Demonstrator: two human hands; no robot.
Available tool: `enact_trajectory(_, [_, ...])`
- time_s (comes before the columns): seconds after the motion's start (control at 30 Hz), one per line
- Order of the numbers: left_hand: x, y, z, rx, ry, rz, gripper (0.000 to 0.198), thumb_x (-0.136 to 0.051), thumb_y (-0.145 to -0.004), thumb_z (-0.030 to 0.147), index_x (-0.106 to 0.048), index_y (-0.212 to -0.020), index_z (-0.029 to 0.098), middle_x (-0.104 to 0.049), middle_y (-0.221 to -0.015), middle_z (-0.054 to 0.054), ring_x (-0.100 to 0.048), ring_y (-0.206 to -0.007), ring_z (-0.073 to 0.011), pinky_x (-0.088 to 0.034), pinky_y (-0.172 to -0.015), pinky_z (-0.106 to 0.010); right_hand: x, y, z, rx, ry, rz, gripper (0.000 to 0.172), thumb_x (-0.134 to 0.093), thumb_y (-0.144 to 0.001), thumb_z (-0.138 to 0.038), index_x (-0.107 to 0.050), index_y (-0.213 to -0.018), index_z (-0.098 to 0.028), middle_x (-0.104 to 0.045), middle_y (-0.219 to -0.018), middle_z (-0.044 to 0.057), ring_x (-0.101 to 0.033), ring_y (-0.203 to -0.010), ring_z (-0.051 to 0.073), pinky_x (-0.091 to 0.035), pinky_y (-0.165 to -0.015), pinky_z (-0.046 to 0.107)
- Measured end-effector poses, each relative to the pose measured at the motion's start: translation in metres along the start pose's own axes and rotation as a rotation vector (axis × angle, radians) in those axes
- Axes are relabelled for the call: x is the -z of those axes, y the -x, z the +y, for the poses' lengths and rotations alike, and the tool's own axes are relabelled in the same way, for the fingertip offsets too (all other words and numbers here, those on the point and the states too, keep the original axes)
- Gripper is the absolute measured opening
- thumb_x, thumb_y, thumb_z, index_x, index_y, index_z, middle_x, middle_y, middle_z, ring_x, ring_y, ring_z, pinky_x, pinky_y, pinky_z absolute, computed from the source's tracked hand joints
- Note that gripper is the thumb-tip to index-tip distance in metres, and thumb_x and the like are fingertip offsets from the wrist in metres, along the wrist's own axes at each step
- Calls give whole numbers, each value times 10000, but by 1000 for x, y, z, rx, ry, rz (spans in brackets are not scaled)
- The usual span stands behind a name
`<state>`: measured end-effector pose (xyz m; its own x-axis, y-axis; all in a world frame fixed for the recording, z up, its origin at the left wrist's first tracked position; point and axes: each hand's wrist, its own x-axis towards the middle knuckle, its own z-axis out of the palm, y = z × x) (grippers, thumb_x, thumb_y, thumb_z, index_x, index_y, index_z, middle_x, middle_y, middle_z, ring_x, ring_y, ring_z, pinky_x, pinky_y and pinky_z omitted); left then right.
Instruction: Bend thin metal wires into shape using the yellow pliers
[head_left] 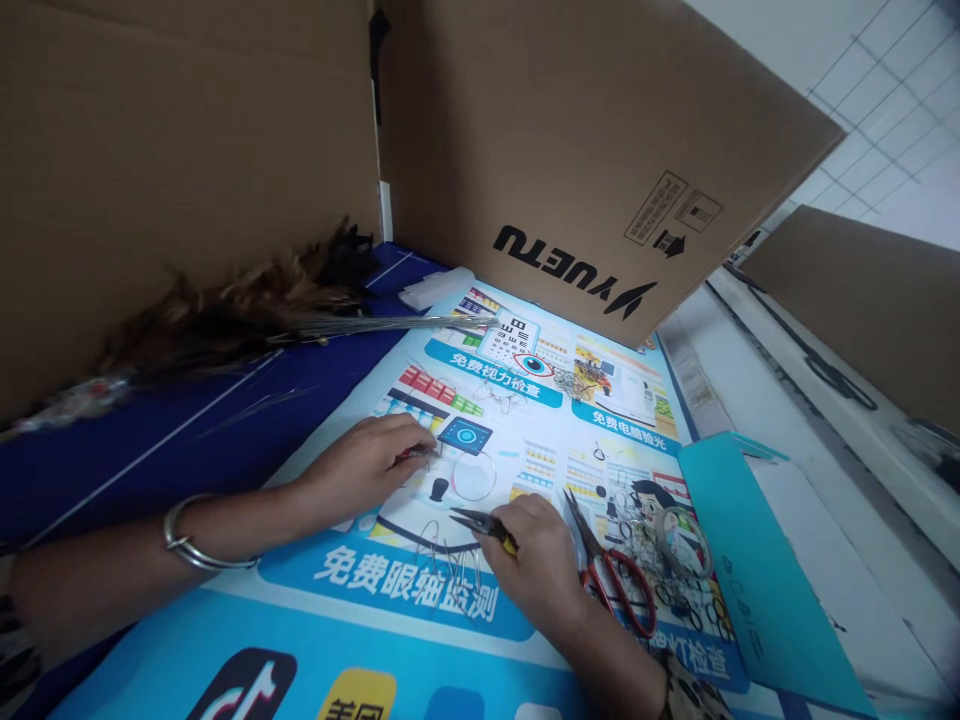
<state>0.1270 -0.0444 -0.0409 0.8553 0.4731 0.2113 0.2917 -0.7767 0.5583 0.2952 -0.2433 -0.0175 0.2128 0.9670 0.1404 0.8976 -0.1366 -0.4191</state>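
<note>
My left hand (382, 450) is closed in a pinch, with a thin wire loop (474, 497) reaching out to the right from its fingertips. Something small and red shows at those fingers, too small to name. In my right hand (536, 555) is a pair of pliers (471, 519) with black and yellow handles, their jaws pointing left just below the loop. Several bent wire pieces (450, 575) lie on the printed sheet under the pliers. Red-handled scissors (615, 575) rest beside my right hand, blades pointing away.
To the right lie a pile of small wire pieces (675, 590), a round coil (684, 542) and a teal folder (772, 580). Straight wires (397, 323) and brown feathers (247, 300) lie at the back left. Cardboard panels (570, 130) stand behind the printed sheet (247, 610).
</note>
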Motion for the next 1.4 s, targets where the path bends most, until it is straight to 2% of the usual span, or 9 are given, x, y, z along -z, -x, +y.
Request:
enact_trajectory(0.13, [0,2,-1,15,-9,2,250,-485,-894,269,-631,-1079,185,-652,-1023,-64,-587,-972,-240,-448,-856,-340,0,0,0,0,-20,5,59,-666,-786,-240,-639,-799,-190,-622,-792,31,-540,-793,182,-375,-674,264])
enact_trajectory(0.27, [1,2,1,15,12,12,288,-454,-871,198,-607,-1115,181,-619,-1085,-66,-563,-1028,-236,-448,-881,-330,0,-1,1,-6,-57,15,54,-650,-802,-244,-646,-813,-192,-626,-794,35,-546,-795,183,-383,-675,261])
enact_trajectory(0.4, [2,3,4,-23,34,27,298,-425,-858,146,-607,-1091,186,-595,-1077,-58,-543,-1046,-222,-440,-901,-316,-1,-1,2,3,-67,17,68,-654,-804,-258,-648,-815,-192,-628,-795,39,-551,-801,187,-389,-685,262])
enact_trajectory(0.53, [4,8,12,-89,25,29,206,-445,-910,207,-622,-1015,189,-591,-1003,-62,-538,-986,-223,-439,-857,-335,-2,-1,3,-1,-81,25,80,-651,-811,-268,-641,-805,-189,-622,-790,40,-544,-787,182,-375,-655,255])
enact_trajectory(0.67, [8,17,30,-154,-46,-88,170,-478,-931,241,-633,-877,197,-589,-911,-56,-536,-893,-228,-420,-798,-358,-1,-1,4,-3,-97,28,89,-651,-814,-273,-631,-789,-190,-611,-772,34,-535,-768,176,-356,-630,252])
enact_trajectory(0.77, [9,24,42,-144,-75,-220,94,-562,-897,270,-624,-903,200,-586,-926,-59,-533,-910,-252,-419,-796,-379,-1,-1,4,-1,-99,27,92,-654,-811,-274,-631,-790,-187,-607,-765,33,-534,-766,177,-355,-632,254])
enact_trajectory(0.87, [8,27,48,-112,-81,-286,125,-633,-852,264,-609,-962,210,-585,-981,-60,-532,-956,-270,-421,-816,-396,-1,-2,4,0,-93,25,80,-660,-802,-260,-634,-790,-185,-607,-766,34,-536,-771,181,-362,-643,257])
enact_trajectory(1.13, [4,28,52,-52,-58,-348,121,-595,-878,225,-612,-996,205,-600,-998,-70,-543,-959,-265,-426,-827,-395,-1,-2,3,12,-80,29,71,-682,-781,-241,-650,-808,-183,-623,-784,32,-545,-787,180,-382,-670,261])
enact_trajectory(1.4, [2,29,53,-41,-5,-332,101,-588,-863,179,-617,-960,185,-604,-965,-71,-553,-927,-253,-421,-820,-381,-1,-2,4,5,-73,11,86,-685,-789,-263,-664,-835,-193,-636,-806,32,-555,-806,181,-395,-668,259])
